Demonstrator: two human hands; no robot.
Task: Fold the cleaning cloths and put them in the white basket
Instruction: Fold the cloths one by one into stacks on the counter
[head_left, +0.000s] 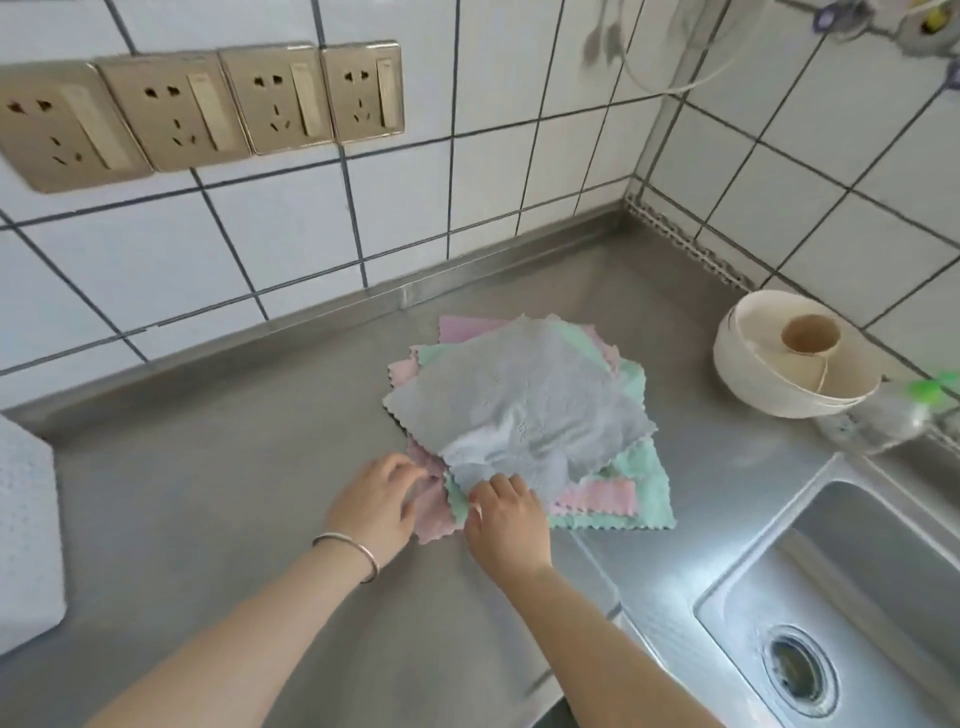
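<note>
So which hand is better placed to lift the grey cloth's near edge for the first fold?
Right, probably. The right hand already touches the grey cloth at its near edge, while the left hand rests on the pink cloth lower in the pile.

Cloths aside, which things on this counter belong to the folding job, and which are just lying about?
Job: pile of cloths, grey cloth on top, left hand, right hand.
Lying about: cream bowl, cup inside it, sink, wall sockets.
</note>
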